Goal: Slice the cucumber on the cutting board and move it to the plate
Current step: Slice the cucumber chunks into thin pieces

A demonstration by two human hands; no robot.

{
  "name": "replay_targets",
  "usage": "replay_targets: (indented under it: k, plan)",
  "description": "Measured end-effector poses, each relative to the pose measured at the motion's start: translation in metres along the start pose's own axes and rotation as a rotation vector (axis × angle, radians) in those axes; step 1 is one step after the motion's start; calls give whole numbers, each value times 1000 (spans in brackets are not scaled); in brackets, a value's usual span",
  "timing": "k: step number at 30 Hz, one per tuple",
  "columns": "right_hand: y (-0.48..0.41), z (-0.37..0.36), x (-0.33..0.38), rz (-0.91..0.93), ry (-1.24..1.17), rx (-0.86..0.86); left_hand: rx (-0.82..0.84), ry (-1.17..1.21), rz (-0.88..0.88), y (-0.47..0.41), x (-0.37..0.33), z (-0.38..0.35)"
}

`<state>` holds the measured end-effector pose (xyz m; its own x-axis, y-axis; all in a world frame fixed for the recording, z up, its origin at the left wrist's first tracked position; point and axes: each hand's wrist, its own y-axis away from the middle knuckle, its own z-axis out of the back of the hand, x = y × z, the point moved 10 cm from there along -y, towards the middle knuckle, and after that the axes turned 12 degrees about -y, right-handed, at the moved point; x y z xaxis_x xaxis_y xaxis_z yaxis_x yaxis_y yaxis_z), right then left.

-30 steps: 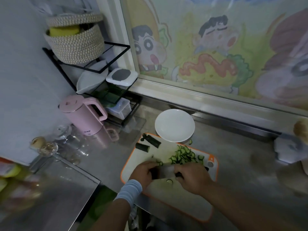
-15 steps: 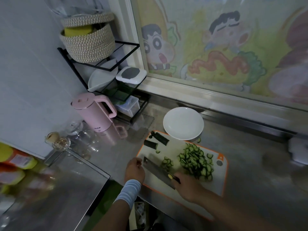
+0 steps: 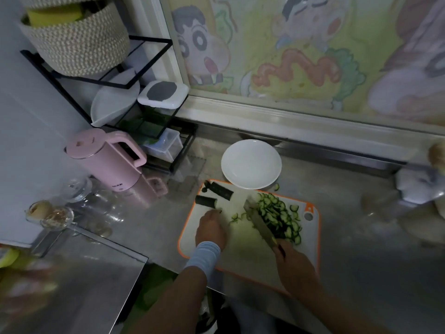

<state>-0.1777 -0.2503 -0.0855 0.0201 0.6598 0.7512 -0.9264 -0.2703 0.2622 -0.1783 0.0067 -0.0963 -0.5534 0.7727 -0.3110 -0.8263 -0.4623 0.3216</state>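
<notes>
Basket (image 3: 77, 37): woven, upper left of the frame, sitting on top of a black rack (image 3: 149, 44).
Kettle (image 3: 110, 165): pink, left of centre, standing on the desk (image 3: 361, 237) below the rack.
Cucumber pieces (image 3: 206, 201): two dark uncut stubs at the upper left corner of the board, lying just beside each other.
Left hand (image 3: 210, 229): back up, on the board's left part, with a pale blue wristband (image 3: 204, 255). Fingers bent, tips just below the nearer stub; I cannot tell if they pinch anything.
Cutting board (image 3: 243, 247): white with an orange rim, lower centre.
Plate (image 3: 251, 163): white, touching the board's upper edge.
Knife (image 3: 258, 221): blade slants up and left, flat against the pile's left side.
Slices (image 3: 279, 218): green heap on the board's right half, a few strays left of the blade.
Right hand (image 3: 295, 266): lower right of the board, fingers wrapped round the knife handle.
</notes>
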Motion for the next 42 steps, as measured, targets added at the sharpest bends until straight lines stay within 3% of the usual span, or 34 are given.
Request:
replay_targets:
  k: [3, 9, 14, 20, 29, 37, 42]
  plan:
    - [-1, 5, 2, -7, -34, 1, 23, -6, -19, -7, -16, -9]
    - [-3, -9, 21, 32, -106, 25, -76, 199, -160, 5, -41, -7]
    - [-4, -36, 31, 46, -161, 83, -242, 317, 128, 11, 13, 17]
    - [7, -90, 43, 117, 28, 220, -147, 135, 193, 13, 40, 21]
    - [10, -49, 22, 48, 148, 32, -34, 228, 57, 10, 18, -4]
    - [1, -8, 11, -85, -200, -151, -28, 290, -57, 3, -16, -11]
    - [-11, 3, -13, -221, -322, -90, 57, 198, -192, -18, -65, -27]
